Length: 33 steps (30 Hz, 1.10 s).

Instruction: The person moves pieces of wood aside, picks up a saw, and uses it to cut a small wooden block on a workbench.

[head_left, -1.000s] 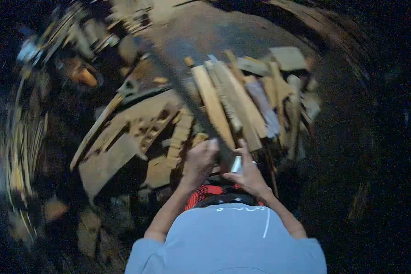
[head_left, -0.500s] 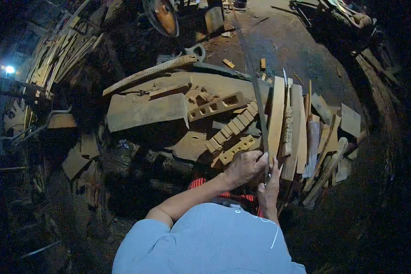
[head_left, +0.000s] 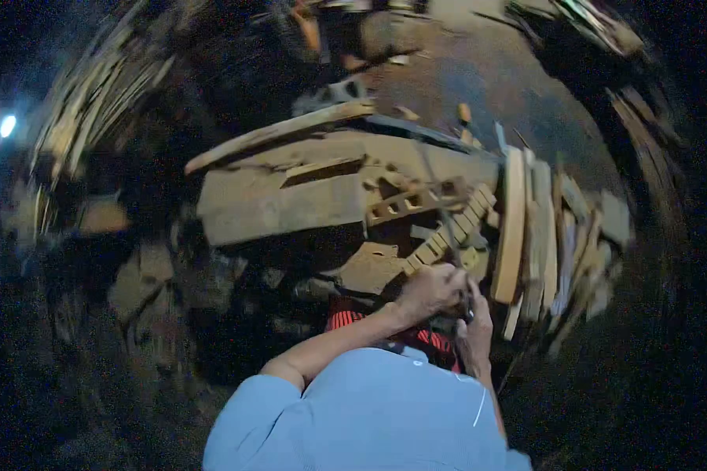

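Close in front of my body, my left hand (head_left: 434, 292) is closed around the lower part of a long, thin dark strip (head_left: 450, 235). My right hand (head_left: 474, 328) sits just beside it, fingers wrapped at the strip's lower end, where a small shiny part shows but is too blurred to identify. The strip slants away over a row of small wooden blocks (head_left: 426, 253). Near it lie a wooden bar with square holes (head_left: 406, 206) and a yellowish piece with holes (head_left: 471, 259), partly behind my hands.
A broad wooden slab (head_left: 283, 208) lies left of centre, with a long board (head_left: 279, 133) behind it. Long wooden pieces (head_left: 511, 228) stand side by side at the right. Thin sticks (head_left: 94, 110) are heaped at the upper left. Motion blurs much of the view.
The view has turned, shifting the bench and wood to the right in the picture. The strip now slants more to the upper left, and both hands remain closed on it.
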Each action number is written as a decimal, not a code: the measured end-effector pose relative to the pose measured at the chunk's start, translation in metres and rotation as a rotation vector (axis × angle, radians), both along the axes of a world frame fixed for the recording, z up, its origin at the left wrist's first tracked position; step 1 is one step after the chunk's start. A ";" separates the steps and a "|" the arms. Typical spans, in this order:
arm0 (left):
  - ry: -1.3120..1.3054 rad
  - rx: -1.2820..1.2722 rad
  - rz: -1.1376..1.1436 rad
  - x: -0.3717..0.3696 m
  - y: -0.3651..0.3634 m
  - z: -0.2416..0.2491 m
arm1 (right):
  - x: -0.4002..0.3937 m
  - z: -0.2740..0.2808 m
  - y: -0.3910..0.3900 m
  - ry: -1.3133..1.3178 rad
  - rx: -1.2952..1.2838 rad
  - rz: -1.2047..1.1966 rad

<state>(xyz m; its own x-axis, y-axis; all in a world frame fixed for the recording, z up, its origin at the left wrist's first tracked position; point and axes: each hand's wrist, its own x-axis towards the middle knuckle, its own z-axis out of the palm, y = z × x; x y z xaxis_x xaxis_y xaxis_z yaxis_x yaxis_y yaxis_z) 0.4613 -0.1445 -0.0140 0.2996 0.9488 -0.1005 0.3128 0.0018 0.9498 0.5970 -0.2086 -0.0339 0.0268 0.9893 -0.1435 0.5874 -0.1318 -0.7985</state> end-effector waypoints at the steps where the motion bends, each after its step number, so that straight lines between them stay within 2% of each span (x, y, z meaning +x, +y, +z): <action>1: -0.035 0.075 -0.033 -0.011 -0.002 -0.020 | -0.008 -0.002 -0.004 0.055 -0.031 -0.016; 2: -0.068 -0.020 -0.013 -0.026 0.000 -0.017 | -0.021 0.006 -0.005 -0.023 -0.058 -0.015; 3: 0.050 -0.120 -0.088 -0.038 0.002 -0.023 | -0.035 0.015 -0.006 -0.106 -0.100 -0.015; 4: -0.017 -0.196 -0.021 -0.045 0.003 -0.023 | -0.048 0.024 -0.008 -0.131 -0.108 -0.056; 5: 0.077 -0.008 -0.073 -0.052 0.007 -0.019 | -0.060 0.030 -0.008 -0.150 -0.101 -0.094; 6: 0.031 -0.175 -0.068 -0.052 0.011 0.005 | -0.066 0.026 -0.013 -0.149 -0.086 -0.136; 8: -0.020 -0.174 -0.157 -0.053 0.013 -0.002 | -0.074 0.026 -0.020 -0.081 -0.052 -0.210; 12: -0.060 -0.262 -0.431 -0.023 0.008 0.026 | -0.071 0.015 -0.052 -0.115 0.018 -0.465; 13: -0.050 -0.246 -0.476 -0.009 0.004 0.028 | -0.067 0.012 -0.060 -0.111 0.034 -0.511; 15: -0.082 0.024 -0.677 0.030 -0.003 0.021 | -0.053 -0.003 -0.072 -0.022 0.217 -0.752; 17: -0.045 0.034 -0.930 0.072 -0.009 0.023 | -0.039 -0.021 -0.092 -0.013 0.065 -0.944; 18: 0.060 0.197 -1.051 0.098 -0.012 -0.009 | -0.031 -0.028 -0.104 -0.029 0.010 -1.036; 19: 0.013 0.257 -1.043 0.119 -0.022 -0.001 | -0.024 -0.036 -0.118 -0.062 -0.046 -1.117; 21: -0.028 0.433 -1.257 0.169 -0.029 -0.018 | 0.000 -0.054 -0.142 -0.149 -0.178 -1.271; 22: 0.095 0.409 -1.305 0.193 -0.031 -0.016 | 0.014 -0.061 -0.153 -0.200 -0.244 -1.338; 25: 0.117 0.275 -1.223 0.260 -0.024 -0.041 | 0.063 -0.074 -0.177 -0.197 -0.365 -1.483; 27: -0.063 0.005 -1.075 0.308 -0.019 -0.062 | 0.093 -0.066 -0.190 0.006 -0.334 -1.533; 28: -0.054 -0.014 -1.063 0.332 -0.018 -0.075 | 0.107 -0.070 -0.197 0.009 -0.355 -1.519; 30: -0.131 0.089 -0.818 0.380 -0.013 -0.104 | 0.132 -0.080 -0.205 0.068 -0.285 -1.557; 31: -0.120 0.085 -0.812 0.401 -0.013 -0.117 | 0.147 -0.076 -0.203 0.076 -0.293 -1.549; 33: 0.103 0.052 -0.565 0.436 -0.015 -0.144 | 0.172 -0.064 -0.195 0.327 -0.170 -1.517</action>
<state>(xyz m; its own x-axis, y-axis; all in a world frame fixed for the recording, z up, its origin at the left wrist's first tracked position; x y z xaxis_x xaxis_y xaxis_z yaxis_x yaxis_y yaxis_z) 0.8974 -0.1591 -0.1579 0.7526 0.6486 -0.1133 0.3422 -0.2383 0.9089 0.7692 -0.4040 -0.0975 0.8944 0.0393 -0.4455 -0.3632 -0.5176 -0.7747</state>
